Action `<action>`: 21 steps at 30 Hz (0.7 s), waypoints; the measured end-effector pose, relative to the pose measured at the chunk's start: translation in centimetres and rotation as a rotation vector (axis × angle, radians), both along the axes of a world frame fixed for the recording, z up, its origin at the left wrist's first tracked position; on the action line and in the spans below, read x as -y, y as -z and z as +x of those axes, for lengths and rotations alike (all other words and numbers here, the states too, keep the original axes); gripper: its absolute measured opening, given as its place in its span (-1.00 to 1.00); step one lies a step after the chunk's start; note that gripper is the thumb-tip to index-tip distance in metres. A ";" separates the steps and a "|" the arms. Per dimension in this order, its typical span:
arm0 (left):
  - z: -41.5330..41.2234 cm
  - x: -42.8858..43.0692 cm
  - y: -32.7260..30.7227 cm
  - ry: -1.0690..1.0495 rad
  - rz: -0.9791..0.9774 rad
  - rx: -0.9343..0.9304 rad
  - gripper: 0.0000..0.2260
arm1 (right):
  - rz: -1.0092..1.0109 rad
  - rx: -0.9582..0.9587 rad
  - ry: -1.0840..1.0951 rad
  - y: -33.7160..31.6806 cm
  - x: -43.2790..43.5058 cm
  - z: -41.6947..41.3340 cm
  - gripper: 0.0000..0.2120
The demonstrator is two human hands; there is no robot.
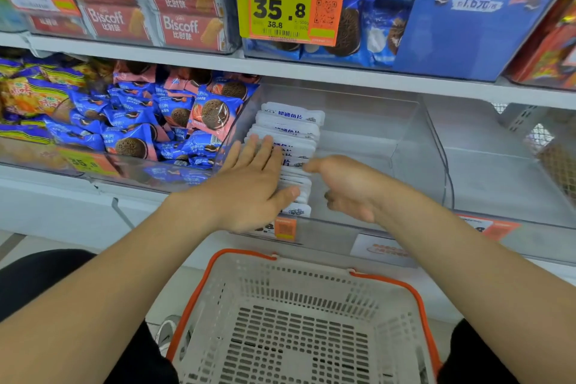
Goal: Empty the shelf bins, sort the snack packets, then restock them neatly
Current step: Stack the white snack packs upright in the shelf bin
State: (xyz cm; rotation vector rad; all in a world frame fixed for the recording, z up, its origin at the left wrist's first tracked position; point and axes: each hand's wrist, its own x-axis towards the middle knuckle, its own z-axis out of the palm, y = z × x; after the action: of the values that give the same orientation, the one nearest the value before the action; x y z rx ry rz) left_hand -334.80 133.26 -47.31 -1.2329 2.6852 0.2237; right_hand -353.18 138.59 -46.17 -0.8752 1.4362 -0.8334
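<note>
- Two hands on one row: your left hand (252,184) lies flat, fingers straight, on the upright white snack packets with blue print (290,121), which stand along the left wall of the clear plastic shelf bin (389,134).
- Your right hand (346,187) is loosely curled at the row's right edge. Pinching or only touching: cannot tell.
- Risk: ease the left hand's pressure and the row, unsupported on its right, may topple sideways.
- Risk: a dragged packet could fall into the grey perforated basket with orange rim (389,282) below.
</note>
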 end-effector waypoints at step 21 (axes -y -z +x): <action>-2.7 -1.5 1.0 -0.099 -0.022 -0.103 -0.11 | -0.006 -0.784 -0.386 2.5 -2.5 -2.9 -0.69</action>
State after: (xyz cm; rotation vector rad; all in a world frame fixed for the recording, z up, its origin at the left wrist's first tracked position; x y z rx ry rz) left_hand -337.51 134.78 -48.29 -1.3989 2.7224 0.2786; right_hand -356.12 141.06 -48.68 -1.5259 1.8299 -0.1876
